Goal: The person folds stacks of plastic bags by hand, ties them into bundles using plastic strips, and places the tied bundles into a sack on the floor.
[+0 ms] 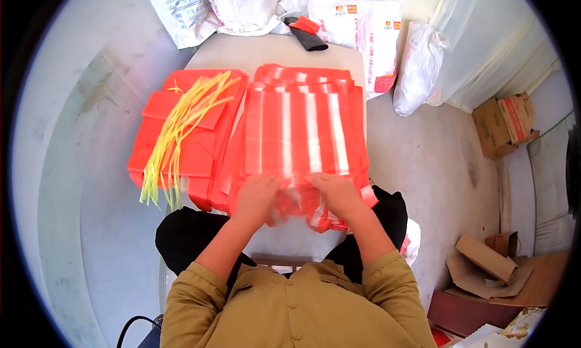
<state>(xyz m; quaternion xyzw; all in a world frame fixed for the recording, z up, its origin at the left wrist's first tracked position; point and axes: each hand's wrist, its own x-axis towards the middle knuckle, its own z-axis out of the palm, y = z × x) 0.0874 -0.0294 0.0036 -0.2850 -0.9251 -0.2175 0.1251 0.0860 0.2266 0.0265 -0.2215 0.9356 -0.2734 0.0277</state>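
Observation:
A stack of red plastic bags with white stripes (296,124) lies in front of me, its sheets slightly fanned at the far end. My left hand (259,198) and my right hand (333,194) grip the near edge of the top bag, a short way apart. Below and between the hands the plastic is crumpled and blurred. The fingertips are partly hidden by the backs of my hands. Left of the stack, a folded pile of plain red plastic bags (151,130) carries a loose bunch of yellow ties (181,124).
White printed sacks (242,6) stand beyond the table's far edge (233,48), with a black and red object (308,36) beside them. Cardboard boxes (505,124) sit by the right wall. Flattened cardboard (484,269) lies at lower right. My knees flank the table's near side.

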